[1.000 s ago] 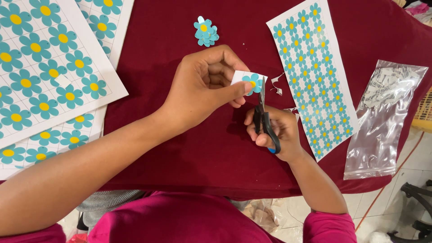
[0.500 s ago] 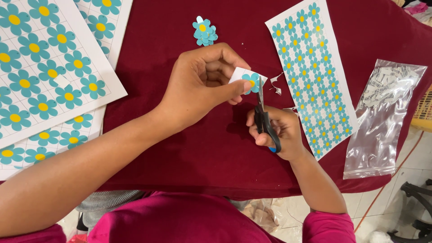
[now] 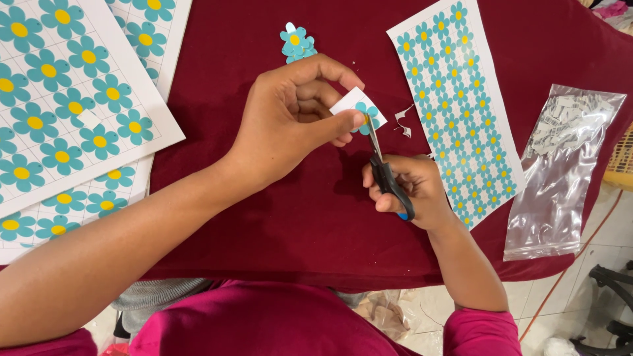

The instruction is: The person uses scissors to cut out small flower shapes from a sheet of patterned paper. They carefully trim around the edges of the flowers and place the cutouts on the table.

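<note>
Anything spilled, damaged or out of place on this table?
Nothing much stands out. A few small paper scraps lie loose on the red cloth beside the small flower piece under the scissors.

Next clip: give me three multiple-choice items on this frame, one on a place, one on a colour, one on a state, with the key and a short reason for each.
1. Where does the clear plastic bag lie?
A. Right edge of the cloth
B. Under the large flower sheets
C. In the left hand

2. What colour is the cloth on the table?
A. Green
B. Dark red
C. White

3. What is the right hand doing?
A. Resting empty
B. Gripping scissors
C. Pressing a sheet flat

Key: 1 A, the bag sits by the right edge, beside the sheet of small flowers. 2 B, the fabric is dark red. 3 B, its fingers close around the scissors, whose blades meet the paper flower piece pinched in the left hand.
</note>
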